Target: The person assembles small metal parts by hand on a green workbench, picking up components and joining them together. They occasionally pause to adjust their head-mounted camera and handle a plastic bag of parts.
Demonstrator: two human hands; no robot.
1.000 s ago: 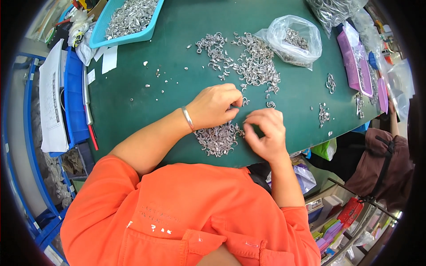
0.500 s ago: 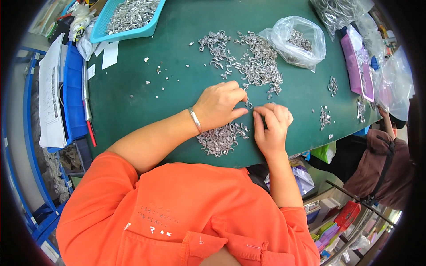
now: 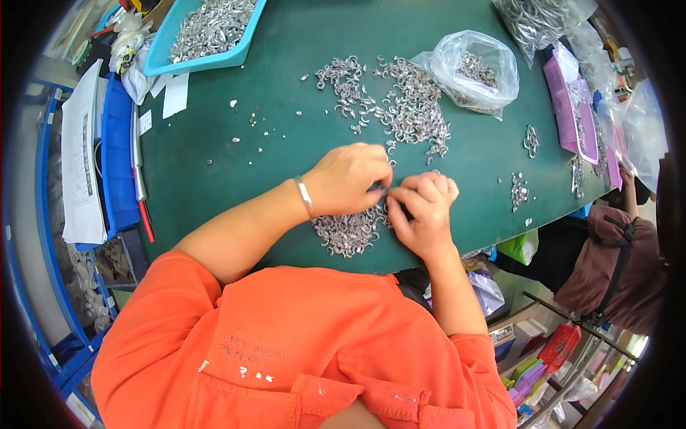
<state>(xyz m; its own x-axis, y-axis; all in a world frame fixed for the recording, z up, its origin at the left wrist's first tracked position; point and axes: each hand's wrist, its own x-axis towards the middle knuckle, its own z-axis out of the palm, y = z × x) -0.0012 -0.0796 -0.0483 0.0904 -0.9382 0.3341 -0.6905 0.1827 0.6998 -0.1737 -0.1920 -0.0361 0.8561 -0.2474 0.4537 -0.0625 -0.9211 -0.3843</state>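
My left hand (image 3: 349, 179), with a metal bangle (image 3: 304, 196) on its wrist, is closed with thumb and fingers brought together. My right hand (image 3: 423, 213) is closed in a pinch just beside it, the fingertips of both nearly meeting. Whatever lies between the fingertips is too small and covered to make out. Under and in front of the hands lies a near pile of small silvery curved metal pieces (image 3: 346, 234), partly hidden by the left hand. Beyond them spreads a larger pile of similar C-shaped metal pieces (image 3: 414, 107), and a few strays lie close to my left fingers.
On the green table (image 3: 236, 186) stand a blue basket of metal parts (image 3: 243, 56), an open clear plastic bag (image 3: 500, 68) and a pink basket (image 3: 563, 111). A blue tray with papers (image 3: 121, 157) borders the left edge. Another person (image 3: 600, 264) is at the right.
My right hand has moved left and slightly nearer, closing the gap to my left hand, and its fingers have curled in more. My left hand has shifted slightly.
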